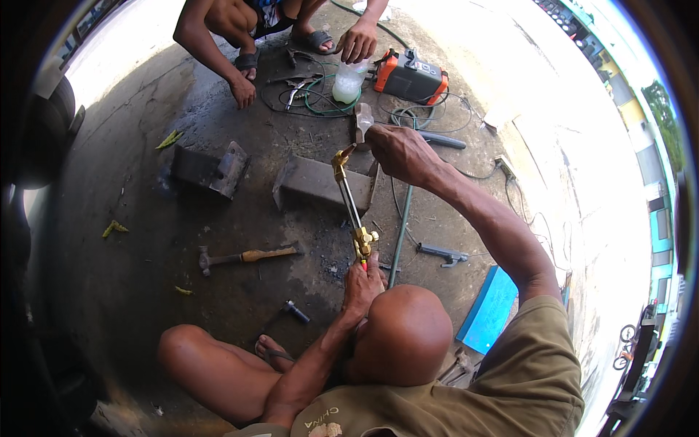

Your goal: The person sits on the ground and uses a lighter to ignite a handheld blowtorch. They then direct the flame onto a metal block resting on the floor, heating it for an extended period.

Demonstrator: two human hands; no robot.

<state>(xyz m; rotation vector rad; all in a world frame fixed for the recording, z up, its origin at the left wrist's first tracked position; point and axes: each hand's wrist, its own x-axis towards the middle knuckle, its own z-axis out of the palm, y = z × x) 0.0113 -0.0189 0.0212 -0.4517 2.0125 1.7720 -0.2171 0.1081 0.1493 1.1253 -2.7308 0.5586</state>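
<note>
Neither my left hand nor my right hand shows. In front of me sits another person in a brown shirt (451, 411), seen from behind and above. That person's left hand (362, 288) grips a brass cutting torch (351, 200), its head pointing up and away; no flame shows. The person's right hand (404, 154) is closed round a hammer (363, 122) just behind its metal head, close to the torch tip. Below the torch lies a steel channel piece (313, 186). Across from them, a squatting person's hand (357, 42) rests on a clear plastic jar (350, 81) with pale greenish contents.
An orange-black welding machine (413, 76) stands beyond, among cables. A steel bracket (207, 171), wood-handled hammer (247, 256) and bolt (297, 312) lie left. A green hose (402, 233), electrode holder (444, 255) and blue panel (488, 309) lie right. A tyre (54, 109) stands far left.
</note>
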